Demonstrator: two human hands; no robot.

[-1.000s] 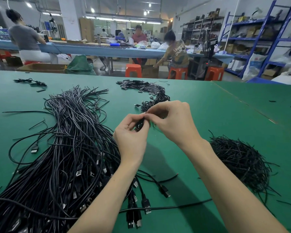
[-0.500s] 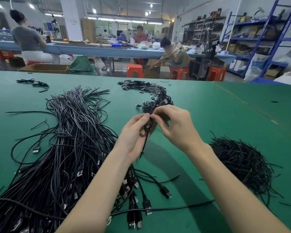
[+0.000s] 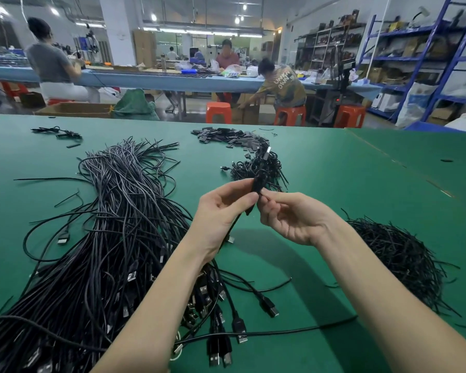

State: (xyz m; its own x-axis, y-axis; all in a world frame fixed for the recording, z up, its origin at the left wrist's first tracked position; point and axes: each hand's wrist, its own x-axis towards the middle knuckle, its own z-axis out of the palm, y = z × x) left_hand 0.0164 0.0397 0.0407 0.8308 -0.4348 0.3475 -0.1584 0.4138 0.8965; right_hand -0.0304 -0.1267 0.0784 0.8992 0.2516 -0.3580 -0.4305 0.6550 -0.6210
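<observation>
Beside the heap of loose cables [image 3: 105, 238], the left hand [image 3: 221, 211] pinches a folded black cable [image 3: 258, 181] upright above the green table [image 3: 361, 184], and the right hand [image 3: 288, 219] pinches its lower end. A far worker's shirt [image 3: 285, 82] reads "UNKN OWN". Earlier the cable was a small loop between the fingertips; now it stands above them.
</observation>
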